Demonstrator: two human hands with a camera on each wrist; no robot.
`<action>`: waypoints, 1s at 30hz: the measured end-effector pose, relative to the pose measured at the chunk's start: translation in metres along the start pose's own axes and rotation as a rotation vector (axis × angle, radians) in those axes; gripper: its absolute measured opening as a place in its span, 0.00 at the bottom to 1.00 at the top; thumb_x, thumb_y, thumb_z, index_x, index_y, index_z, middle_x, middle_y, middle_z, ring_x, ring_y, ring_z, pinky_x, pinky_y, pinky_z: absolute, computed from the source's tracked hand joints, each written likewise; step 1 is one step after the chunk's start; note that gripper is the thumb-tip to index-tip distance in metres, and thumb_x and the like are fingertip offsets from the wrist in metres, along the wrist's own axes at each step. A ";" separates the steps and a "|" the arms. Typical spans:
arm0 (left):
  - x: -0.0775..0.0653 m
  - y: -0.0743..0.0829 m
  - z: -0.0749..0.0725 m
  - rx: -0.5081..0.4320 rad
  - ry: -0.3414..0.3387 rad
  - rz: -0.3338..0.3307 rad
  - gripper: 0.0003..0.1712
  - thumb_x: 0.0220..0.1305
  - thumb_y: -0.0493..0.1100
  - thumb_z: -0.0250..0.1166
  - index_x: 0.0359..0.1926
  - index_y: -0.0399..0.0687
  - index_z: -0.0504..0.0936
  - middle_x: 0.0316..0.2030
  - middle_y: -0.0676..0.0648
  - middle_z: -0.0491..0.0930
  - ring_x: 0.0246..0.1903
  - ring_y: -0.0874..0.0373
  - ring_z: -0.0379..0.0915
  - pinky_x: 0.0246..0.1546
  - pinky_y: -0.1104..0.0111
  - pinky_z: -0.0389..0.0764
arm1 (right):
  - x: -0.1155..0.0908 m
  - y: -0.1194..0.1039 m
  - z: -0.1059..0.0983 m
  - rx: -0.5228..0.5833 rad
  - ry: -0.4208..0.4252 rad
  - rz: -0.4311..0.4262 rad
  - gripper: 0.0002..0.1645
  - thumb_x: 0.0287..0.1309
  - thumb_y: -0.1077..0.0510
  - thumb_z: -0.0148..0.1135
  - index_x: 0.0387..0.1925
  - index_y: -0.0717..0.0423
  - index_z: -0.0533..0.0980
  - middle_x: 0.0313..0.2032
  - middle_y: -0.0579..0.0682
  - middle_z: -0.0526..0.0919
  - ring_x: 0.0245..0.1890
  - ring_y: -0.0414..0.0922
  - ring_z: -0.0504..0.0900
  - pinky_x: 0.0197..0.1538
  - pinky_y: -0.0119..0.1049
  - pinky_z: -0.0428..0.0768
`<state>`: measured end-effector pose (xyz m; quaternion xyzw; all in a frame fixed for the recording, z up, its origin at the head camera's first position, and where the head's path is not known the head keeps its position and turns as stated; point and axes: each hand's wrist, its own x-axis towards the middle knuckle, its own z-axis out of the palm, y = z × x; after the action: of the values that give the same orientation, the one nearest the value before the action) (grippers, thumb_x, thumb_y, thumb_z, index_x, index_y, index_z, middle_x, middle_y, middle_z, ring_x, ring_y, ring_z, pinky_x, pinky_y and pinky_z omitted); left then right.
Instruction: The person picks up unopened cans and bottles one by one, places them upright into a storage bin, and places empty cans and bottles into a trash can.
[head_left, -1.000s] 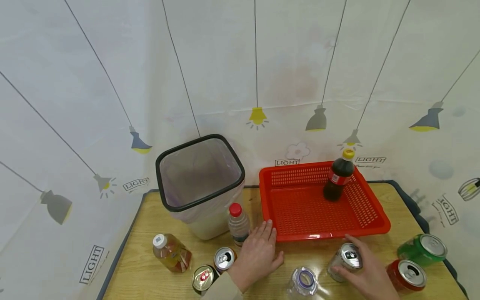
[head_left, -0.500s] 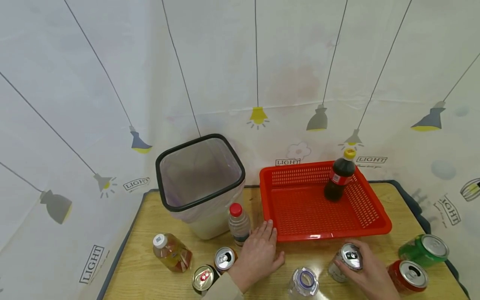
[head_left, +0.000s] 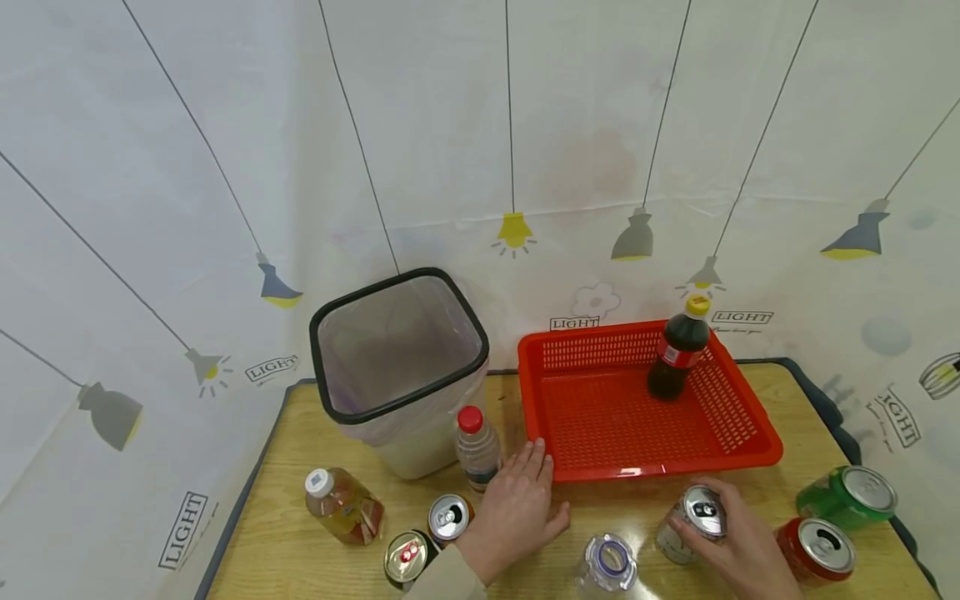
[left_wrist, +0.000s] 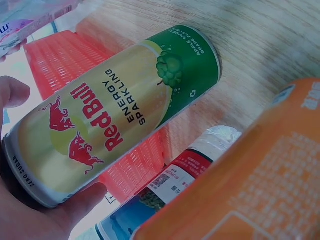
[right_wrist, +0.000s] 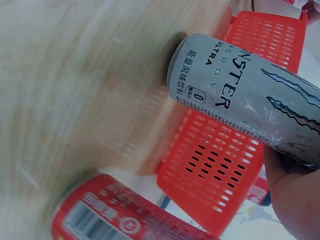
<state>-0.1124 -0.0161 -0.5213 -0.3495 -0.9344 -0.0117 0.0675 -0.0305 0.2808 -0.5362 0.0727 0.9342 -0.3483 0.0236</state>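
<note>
at four o'clock of the head view, the right hand (head_left: 742, 537) grasps a silver can (right_wrist: 235, 85), which is at this hand's nine o'clock. at six o'clock, the left hand (head_left: 513, 512) grips the upper end of a gold-and-green can (left_wrist: 110, 115), hidden beneath it from above. from the left hand, the red basket (head_left: 592, 417) lies at two o'clock, the clear bottle (head_left: 606, 571) at four.

Right hand (head_left: 738, 533): some fingers were hidden
Monster Energy Ultra can (right_wrist: 240, 95): was cut off, right wrist view
</note>
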 end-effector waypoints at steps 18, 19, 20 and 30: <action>-0.001 0.000 0.001 -0.001 0.014 -0.004 0.37 0.68 0.64 0.62 0.63 0.39 0.82 0.67 0.39 0.76 0.67 0.46 0.73 0.65 0.57 0.75 | -0.003 -0.036 -0.036 0.022 0.197 -0.107 0.41 0.60 0.47 0.76 0.64 0.63 0.66 0.54 0.67 0.79 0.46 0.61 0.82 0.39 0.41 0.86; -0.002 -0.001 0.000 0.001 0.014 -0.006 0.37 0.68 0.64 0.62 0.63 0.40 0.82 0.67 0.39 0.76 0.67 0.46 0.73 0.65 0.57 0.76 | -0.002 -0.038 -0.039 0.022 0.205 -0.105 0.41 0.61 0.47 0.76 0.65 0.63 0.66 0.54 0.68 0.78 0.46 0.61 0.82 0.38 0.36 0.85; -0.002 -0.001 0.000 0.002 0.013 -0.008 0.37 0.68 0.64 0.62 0.63 0.40 0.82 0.67 0.39 0.76 0.67 0.46 0.73 0.65 0.57 0.76 | -0.001 -0.041 -0.042 0.015 0.217 -0.104 0.41 0.61 0.47 0.76 0.65 0.63 0.66 0.53 0.68 0.78 0.46 0.62 0.82 0.37 0.31 0.83; 0.000 0.000 0.000 0.011 -0.019 -0.017 0.38 0.69 0.65 0.59 0.65 0.40 0.81 0.69 0.39 0.74 0.68 0.46 0.71 0.65 0.56 0.75 | 0.017 -0.061 -0.074 0.058 0.340 -0.129 0.42 0.62 0.49 0.74 0.66 0.67 0.65 0.53 0.70 0.76 0.44 0.64 0.80 0.34 0.12 0.67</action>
<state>-0.1123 -0.0164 -0.5216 -0.3411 -0.9381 -0.0038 0.0603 -0.0563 0.2857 -0.4428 0.0711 0.9171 -0.3587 -0.1591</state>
